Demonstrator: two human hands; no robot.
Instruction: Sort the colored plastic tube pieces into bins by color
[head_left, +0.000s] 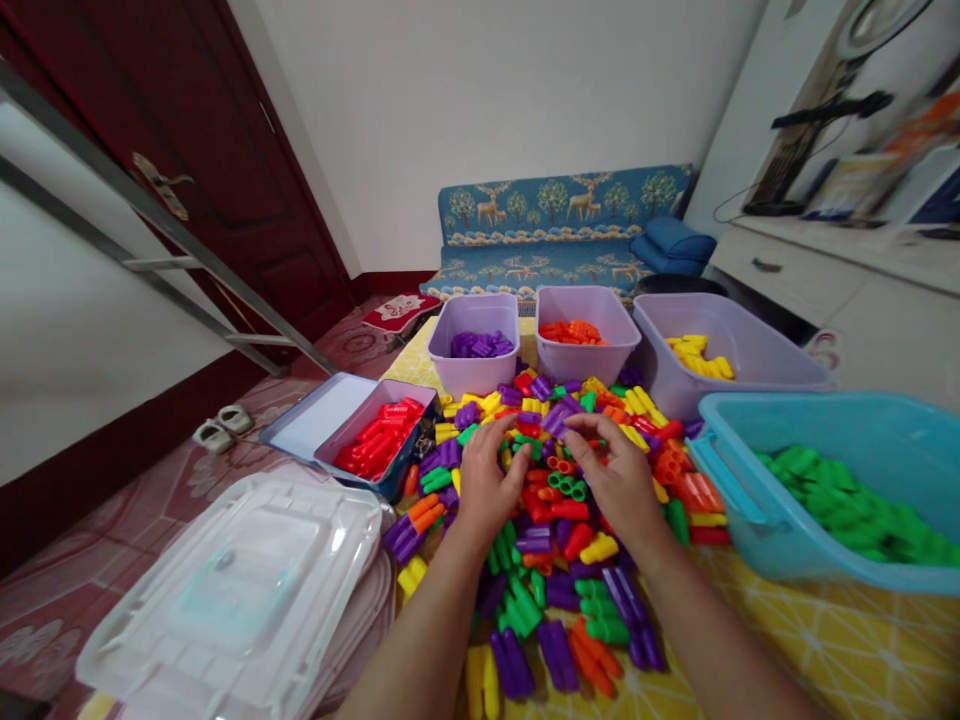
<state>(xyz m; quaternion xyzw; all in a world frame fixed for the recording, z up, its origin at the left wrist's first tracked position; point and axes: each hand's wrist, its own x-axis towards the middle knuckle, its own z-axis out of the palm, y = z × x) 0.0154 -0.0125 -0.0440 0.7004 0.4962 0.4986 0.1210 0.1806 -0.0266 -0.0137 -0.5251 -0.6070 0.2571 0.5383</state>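
A loose pile of plastic tube pieces in red, orange, yellow, green and purple covers the middle of the table. Between the thumb and fingers of my right hand is a purple tube piece, held just above the pile. My left hand hovers over the pile to the left of it, thumb and fingers apart, with nothing visible in it. Its fingertips are near red and green pieces. Some pieces beneath both hands are hidden.
Lilac bins hold purple, orange and yellow pieces. Red pieces fill a box at left; green ones lie in a blue bin at right. White lids are stacked front left. Behind stands a sofa.
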